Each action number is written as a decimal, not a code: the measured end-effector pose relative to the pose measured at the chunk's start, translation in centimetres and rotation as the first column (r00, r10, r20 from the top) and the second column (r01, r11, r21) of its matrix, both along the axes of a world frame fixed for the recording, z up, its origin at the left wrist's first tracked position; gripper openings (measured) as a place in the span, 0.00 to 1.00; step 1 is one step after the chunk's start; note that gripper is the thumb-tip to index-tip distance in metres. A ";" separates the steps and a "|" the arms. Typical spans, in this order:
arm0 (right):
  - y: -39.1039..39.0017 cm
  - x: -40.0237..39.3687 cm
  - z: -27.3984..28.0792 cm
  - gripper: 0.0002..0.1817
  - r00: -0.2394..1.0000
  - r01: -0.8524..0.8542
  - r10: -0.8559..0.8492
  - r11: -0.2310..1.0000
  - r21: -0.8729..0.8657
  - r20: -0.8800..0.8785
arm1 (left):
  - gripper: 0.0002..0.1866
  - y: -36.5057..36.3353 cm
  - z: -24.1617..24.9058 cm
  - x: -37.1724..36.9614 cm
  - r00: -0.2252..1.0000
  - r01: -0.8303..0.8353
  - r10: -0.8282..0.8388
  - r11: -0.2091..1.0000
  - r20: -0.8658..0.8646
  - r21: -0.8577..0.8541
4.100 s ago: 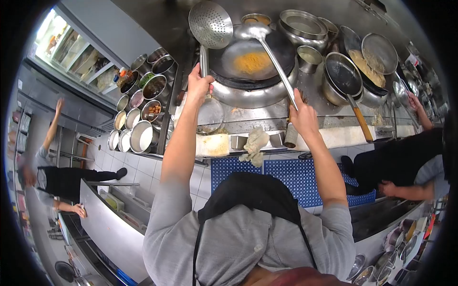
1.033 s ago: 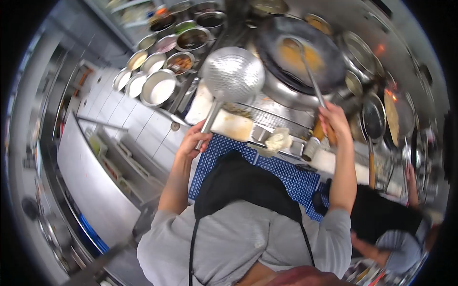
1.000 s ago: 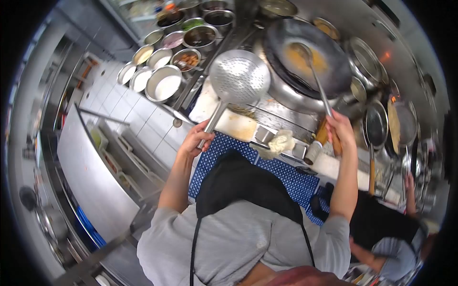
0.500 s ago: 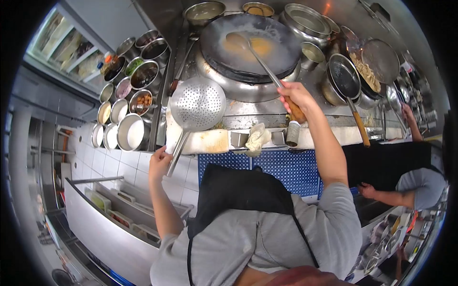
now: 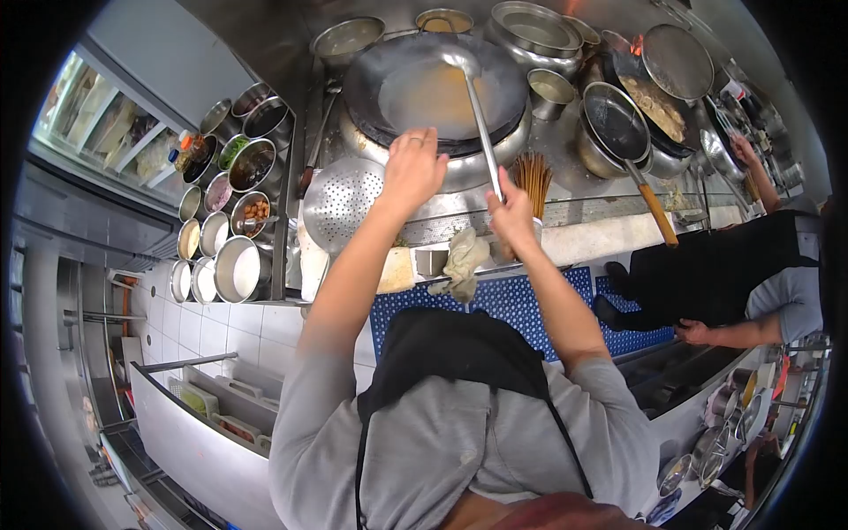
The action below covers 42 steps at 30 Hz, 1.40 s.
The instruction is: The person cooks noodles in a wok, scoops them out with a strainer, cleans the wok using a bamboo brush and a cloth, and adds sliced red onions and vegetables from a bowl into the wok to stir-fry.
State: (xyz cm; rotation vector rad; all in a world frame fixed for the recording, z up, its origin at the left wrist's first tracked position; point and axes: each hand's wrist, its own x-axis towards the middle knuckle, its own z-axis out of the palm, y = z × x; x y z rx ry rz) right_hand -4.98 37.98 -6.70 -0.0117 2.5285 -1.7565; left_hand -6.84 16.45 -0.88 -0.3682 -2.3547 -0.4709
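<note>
My right hand (image 5: 512,214) grips the long handle of a ladle (image 5: 480,115). The ladle's bowl rests toward the far side of the wok (image 5: 360,88), in the cloudy, steaming yellowish liquid (image 5: 428,102). At the wok's near rim is my left hand (image 5: 415,166), palm down with fingers stretched out and nothing in them. A perforated strainer (image 5: 340,203) lies on the counter left of that forearm, its handle mostly hidden. Beside my right hand stands a bamboo wok brush (image 5: 533,181). A crumpled cloth (image 5: 461,265) hangs at the counter's front edge.
Several metal pots of ingredients (image 5: 240,265) stand at the left. To the right are a strainer with a wooden handle (image 5: 652,203) over a pot and a second wok (image 5: 652,110) with food and flame behind it. A co-worker's arm (image 5: 755,168) reaches in there.
My left hand has let go of the strainer, now on the counter, and moved up to the wok's near rim. My right hand has shifted lower and left, with the ladle more upright.
</note>
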 end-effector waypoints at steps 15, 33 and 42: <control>1.6 1.0 4.0 0.28 0.975 -0.027 0.093 0.950 -0.312 0.202 | 0.15 1.8 -0.6 -5.0 0.897 0.039 -0.059 0.998 0.439 0.054; -1.0 -8.2 7.3 0.15 0.887 -0.160 0.258 0.949 -0.270 0.382 | 0.29 -1.2 -2.0 4.0 0.974 0.120 -0.182 0.918 0.133 0.378; 0.6 -8.0 7.7 0.19 0.950 -0.088 0.150 0.970 -0.225 0.274 | 0.29 -8.0 -6.1 23.2 0.642 -0.612 0.611 0.773 0.464 -0.170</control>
